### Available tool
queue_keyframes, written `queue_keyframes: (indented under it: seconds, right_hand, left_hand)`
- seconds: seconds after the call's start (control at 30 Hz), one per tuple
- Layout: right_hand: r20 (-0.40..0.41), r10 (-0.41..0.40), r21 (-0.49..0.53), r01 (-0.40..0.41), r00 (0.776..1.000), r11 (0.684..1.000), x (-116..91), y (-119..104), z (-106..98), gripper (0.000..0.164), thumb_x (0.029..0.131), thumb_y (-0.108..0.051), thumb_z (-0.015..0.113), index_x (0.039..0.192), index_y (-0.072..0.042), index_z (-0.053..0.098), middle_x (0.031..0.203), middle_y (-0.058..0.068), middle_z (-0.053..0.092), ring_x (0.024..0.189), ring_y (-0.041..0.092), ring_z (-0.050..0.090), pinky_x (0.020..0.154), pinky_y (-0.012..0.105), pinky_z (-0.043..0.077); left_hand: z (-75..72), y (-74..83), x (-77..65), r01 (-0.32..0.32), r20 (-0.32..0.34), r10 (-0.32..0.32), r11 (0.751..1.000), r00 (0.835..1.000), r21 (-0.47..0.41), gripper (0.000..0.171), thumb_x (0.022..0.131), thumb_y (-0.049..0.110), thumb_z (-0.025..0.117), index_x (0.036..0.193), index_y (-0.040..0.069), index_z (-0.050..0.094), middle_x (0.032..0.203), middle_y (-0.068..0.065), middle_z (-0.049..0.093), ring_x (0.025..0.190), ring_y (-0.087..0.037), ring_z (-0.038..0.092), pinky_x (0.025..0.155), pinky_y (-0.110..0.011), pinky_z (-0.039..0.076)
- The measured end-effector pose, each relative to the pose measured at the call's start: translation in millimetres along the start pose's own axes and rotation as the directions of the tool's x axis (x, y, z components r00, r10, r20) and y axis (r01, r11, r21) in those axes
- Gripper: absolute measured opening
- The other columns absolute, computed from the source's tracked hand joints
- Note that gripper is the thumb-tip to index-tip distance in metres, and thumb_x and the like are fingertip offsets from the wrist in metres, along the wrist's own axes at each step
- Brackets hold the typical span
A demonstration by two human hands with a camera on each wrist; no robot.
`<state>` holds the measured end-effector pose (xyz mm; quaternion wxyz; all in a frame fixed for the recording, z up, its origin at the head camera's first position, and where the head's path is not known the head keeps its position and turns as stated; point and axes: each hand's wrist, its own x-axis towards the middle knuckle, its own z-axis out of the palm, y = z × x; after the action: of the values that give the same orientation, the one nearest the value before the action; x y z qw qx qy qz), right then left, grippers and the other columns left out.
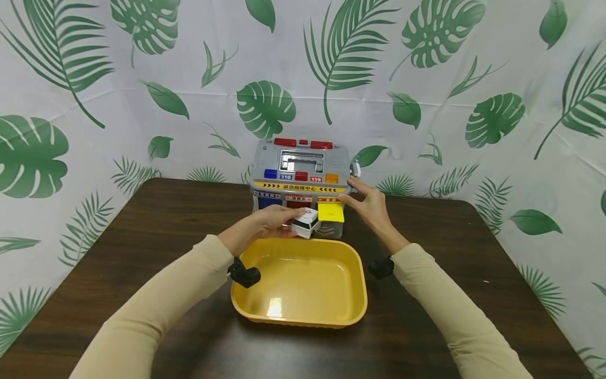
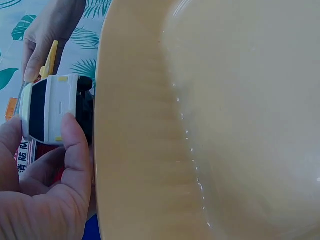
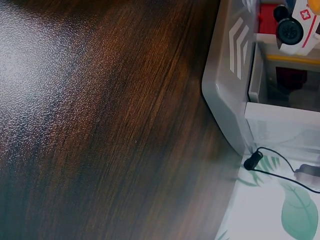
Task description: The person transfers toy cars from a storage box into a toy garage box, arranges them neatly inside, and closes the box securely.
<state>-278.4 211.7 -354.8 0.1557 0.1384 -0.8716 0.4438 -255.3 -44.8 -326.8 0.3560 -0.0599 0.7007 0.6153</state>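
Note:
My left hand (image 1: 272, 220) holds a white toy ambulance (image 1: 305, 223) with a red cross, thumb on one side and fingers on the other. The ambulance is at the front of a grey toy garage (image 1: 263, 164), just below a raised yellow door (image 1: 330, 212) on its right. At the garage's front right corner, my right hand (image 1: 372, 206) grips the edge, thumb on the front face. In the left wrist view the ambulance (image 2: 60, 107) sits between thumb and fingers. The right wrist view shows the ambulance's wheel (image 3: 289, 31) beside the open bay (image 3: 295, 87).
A yellow tray (image 1: 298, 320) stands on the dark wooden table (image 1: 189, 326) in front of the garage, its back rim close below the ambulance. A small white part (image 1: 355, 168) hangs at the garage's right side, with a black cord (image 3: 280, 176) there. Behind is a leaf-patterned cloth (image 1: 203, 105).

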Motion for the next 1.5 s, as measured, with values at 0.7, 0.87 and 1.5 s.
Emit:
queue_keyframes:
  seconds: [0.7,0.87,1.5]
  right_hand:
    - [0.008,0.004,0.000,-0.004,1.000,1.000,-0.2,-1.6,0.8,0.059,0.081,-0.029,0.072,0.133,-0.008,0.053,0.139,0.012,0.048,0.113,0.029,0.060,0.085,0.035,0.053]
    - [0.011,0.009,0.001,-0.009,1.000,1.000,-0.1,-2.6,0.7,0.060,0.081,-0.030,0.072,0.133,-0.008,0.053,0.140,0.012,0.047,0.116,0.029,0.057,0.088,0.041,0.052]
    - [0.015,0.014,-0.048,-0.013,1.000,0.999,-2.0,-3.5,-0.3,0.061,0.082,-0.033,0.071,0.134,-0.009,0.052,0.141,0.011,0.047,0.118,0.029,0.056,0.088,0.040,0.052]
  left_hand:
    - [5.4,3.4,16.3,0.033,0.054,-0.030,0.998,0.998,-0.061,0.044,0.096,0.036,0.050,0.127,0.005,0.052,0.096,-0.010,0.058,0.073,-0.015,0.056,0.061,-0.016,0.052]
    - [10.1,3.8,19.7,0.034,0.040,-0.031,0.996,0.999,-0.078,0.041,0.096,0.033,0.052,0.126,0.005,0.054,0.093,-0.007,0.055,0.072,-0.015,0.055,0.063,-0.017,0.053]
    - [13.9,1.1,22.2,0.012,0.064,-0.005,0.994,0.998,-0.112,0.041,0.096,0.026,0.054,0.131,0.004,0.050,0.106,-0.010,0.056,0.082,-0.018,0.057,0.087,-0.029,0.053]
